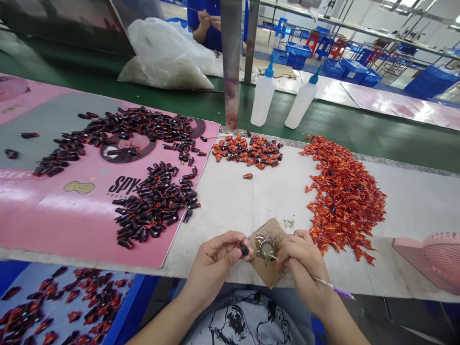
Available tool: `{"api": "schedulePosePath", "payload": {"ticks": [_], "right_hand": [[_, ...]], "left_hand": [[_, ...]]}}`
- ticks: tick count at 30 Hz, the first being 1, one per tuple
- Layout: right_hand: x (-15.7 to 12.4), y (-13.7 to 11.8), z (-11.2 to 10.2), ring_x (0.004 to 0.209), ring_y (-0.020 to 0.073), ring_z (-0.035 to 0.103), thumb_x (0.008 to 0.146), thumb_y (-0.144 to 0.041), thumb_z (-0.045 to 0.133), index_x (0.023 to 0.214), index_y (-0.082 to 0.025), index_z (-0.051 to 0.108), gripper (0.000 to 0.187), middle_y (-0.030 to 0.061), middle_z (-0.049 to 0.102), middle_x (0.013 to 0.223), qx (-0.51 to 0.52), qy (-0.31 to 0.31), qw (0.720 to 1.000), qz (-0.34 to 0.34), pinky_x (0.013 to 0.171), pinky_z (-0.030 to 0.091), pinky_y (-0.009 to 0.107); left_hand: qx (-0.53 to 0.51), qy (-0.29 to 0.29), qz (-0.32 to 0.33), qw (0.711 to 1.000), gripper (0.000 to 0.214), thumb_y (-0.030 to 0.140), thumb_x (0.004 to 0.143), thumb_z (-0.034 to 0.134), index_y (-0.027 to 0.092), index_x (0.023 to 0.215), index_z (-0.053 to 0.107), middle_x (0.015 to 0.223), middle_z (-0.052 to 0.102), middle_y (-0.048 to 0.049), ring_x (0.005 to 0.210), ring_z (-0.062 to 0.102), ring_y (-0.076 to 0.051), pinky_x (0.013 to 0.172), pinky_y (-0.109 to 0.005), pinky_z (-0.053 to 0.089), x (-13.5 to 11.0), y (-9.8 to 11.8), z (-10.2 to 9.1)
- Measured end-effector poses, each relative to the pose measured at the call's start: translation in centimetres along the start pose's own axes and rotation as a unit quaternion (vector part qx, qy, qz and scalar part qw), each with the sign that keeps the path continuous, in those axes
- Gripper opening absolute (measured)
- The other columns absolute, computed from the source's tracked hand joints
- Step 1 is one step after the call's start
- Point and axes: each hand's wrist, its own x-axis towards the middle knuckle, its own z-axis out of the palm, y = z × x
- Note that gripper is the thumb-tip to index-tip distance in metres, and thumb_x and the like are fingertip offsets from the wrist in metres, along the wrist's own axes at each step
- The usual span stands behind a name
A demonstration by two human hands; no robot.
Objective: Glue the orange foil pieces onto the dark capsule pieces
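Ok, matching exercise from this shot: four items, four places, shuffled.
Items:
1. dark piece
2. purple-ended stick
3. round metal dish
4. white squeeze bottles

Places:
A. on the cardboard scrap
B. in the left hand
C. on the green belt
D. in the right hand

Pairs: 1-B, 2-D, 3-A, 4-C

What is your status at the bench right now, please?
Left hand pinching small dark capsule. Right hand holding purple-handled stick, tip at round metal dish on cardboard.
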Motion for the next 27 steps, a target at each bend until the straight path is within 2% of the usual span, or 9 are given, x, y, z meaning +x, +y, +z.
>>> {"api": "schedulePosePath", "payload": {"ticks": [4,7,18,27], "right_hand": [[0.1,-0.8,0.5,0.059,0.0144,0.054,0.078,-0.004,0.041,0.064,-0.021,0.054,0.026,-0.0055,0.065,0.057,0.148,0.084,0.985,0.02,0.073,0.033,0.036],[0.4,-1.7,0.9,0.061,0.0157,0.055,0.075,-0.004,0.043,0.065,-0.021,0.055,0.024,-0.0052,0.068,0.058,0.194,0.113,0.974,0.007,0.077,0.033,0.038],[0.8,-2.4,1.7,0.063,0.0144,0.056,0.08,-0.004,0.042,0.065,-0.02,0.055,0.025,-0.0039,0.065,0.06,0.157,0.077,0.985,-0.015,0.079,0.032,0.038],[0.8,-2.7,1.7,0.065,0.0142,0.056,0.08,-0.003,0.042,0.067,-0.021,0.055,0.025,-0.0048,0.067,0.061,0.16,0.1,0.982,-0.015,0.079,0.031,0.037]], "left_hand": [[0.025,-0.002,-0.011,1.0,0.018,0.033,0.069,0.087,0.023,0.083,0.081,0.075,0.076,-0.0037,0.069,0.071,-0.014,0.067,-0.02,0.057,0.0,-0.1,0.1],[0.046,-0.006,-0.006,0.999,0.016,0.031,0.07,0.087,0.023,0.082,0.081,0.078,0.076,-0.0036,0.071,0.071,-0.014,0.068,-0.018,0.057,0.0,-0.3,0.0],[0.071,-0.008,0.003,0.997,0.015,0.031,0.071,0.086,0.024,0.083,0.081,0.08,0.077,-0.0023,0.075,0.071,-0.013,0.068,-0.016,0.059,-0.2,-0.2,-0.4],[0.108,-0.036,0.029,0.993,0.012,0.03,0.076,0.082,0.026,0.088,0.081,0.083,0.078,-0.0018,0.078,0.071,-0.012,0.072,-0.014,0.057,-0.2,-0.2,-0.4]]}}
